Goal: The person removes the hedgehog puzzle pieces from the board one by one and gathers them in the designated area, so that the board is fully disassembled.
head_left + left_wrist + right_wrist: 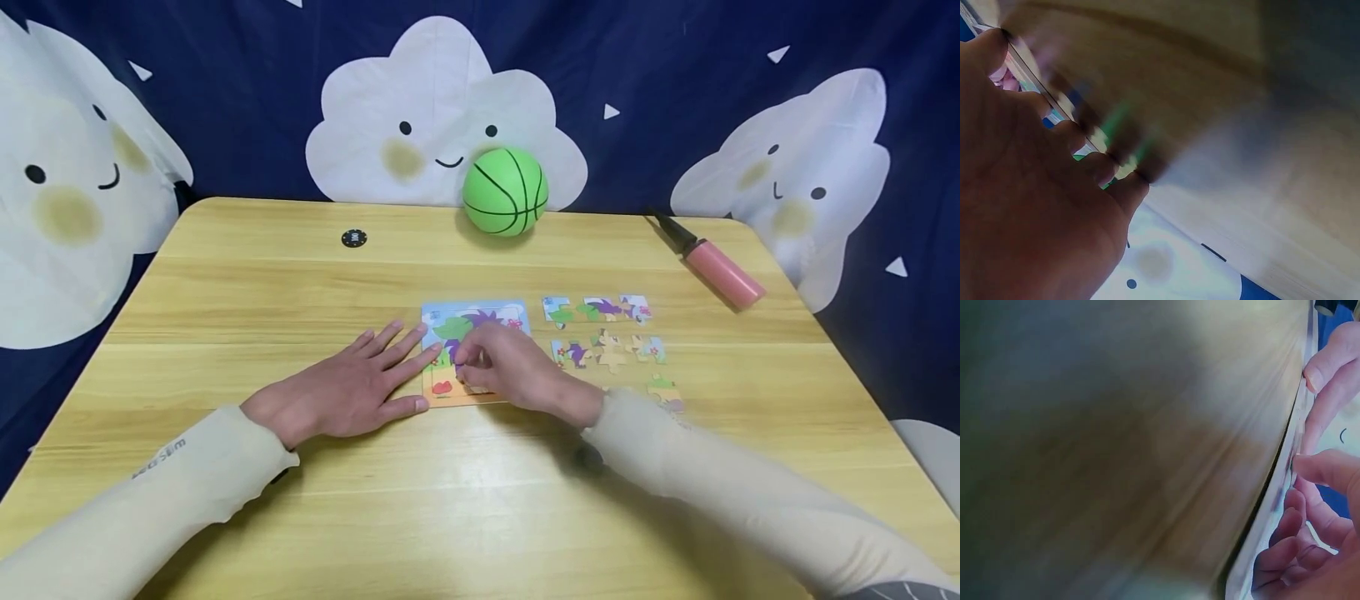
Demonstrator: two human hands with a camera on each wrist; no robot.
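Observation:
A puzzle board (480, 313) with a colourful cartoon picture lies flat on the table. My left hand (345, 387) rests palm down, fingers spread, with its fingertips on the board's left edge. Over the board's lower middle, my right hand (517, 371) has thumb and forefinger brought together, pinching a small puzzle piece that the fingers mostly hide. In the right wrist view the right thumb (1319, 467) is close to the board's surface, seen edge-on. Loose puzzle pieces (611, 350) lie in rows to the right of the board; the lowest row is partly covered by the right forearm.
A green ball (506, 192) stands at the table's back edge. Left of it lies a black round chip (354, 238). At the back right is a pink hand pump (723, 273) with a black nozzle. A blue cloth with clouds hangs behind the wooden table (262, 292).

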